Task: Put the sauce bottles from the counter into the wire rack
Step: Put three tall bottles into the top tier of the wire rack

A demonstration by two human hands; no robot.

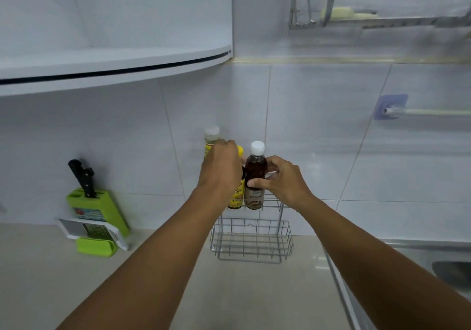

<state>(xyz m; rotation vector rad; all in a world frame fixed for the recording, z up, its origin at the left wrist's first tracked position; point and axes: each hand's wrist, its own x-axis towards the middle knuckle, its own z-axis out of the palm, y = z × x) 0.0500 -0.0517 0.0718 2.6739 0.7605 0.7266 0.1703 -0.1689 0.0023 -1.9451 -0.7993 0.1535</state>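
Observation:
A two-tier wire rack (251, 238) stands on the counter against the tiled wall. Its upper tier holds three bottles. A dark brown sauce bottle (255, 176) with a white cap stands at the right, with my right hand (279, 179) closed around its middle. A yellow-capped bottle (238, 197) stands beside it, mostly hidden behind my left hand (221, 169), which wraps over it. A taller bottle (211, 138) with a clear cap and a yellow label rises at the left, behind that hand. The lower basket is empty.
A green knife block (95, 207) with a black-handled knife and a white grater (89, 231) sit at the left on the beige counter (51, 266). A white cabinet hangs overhead at the left. A metal sink edge (420, 250) lies at the right.

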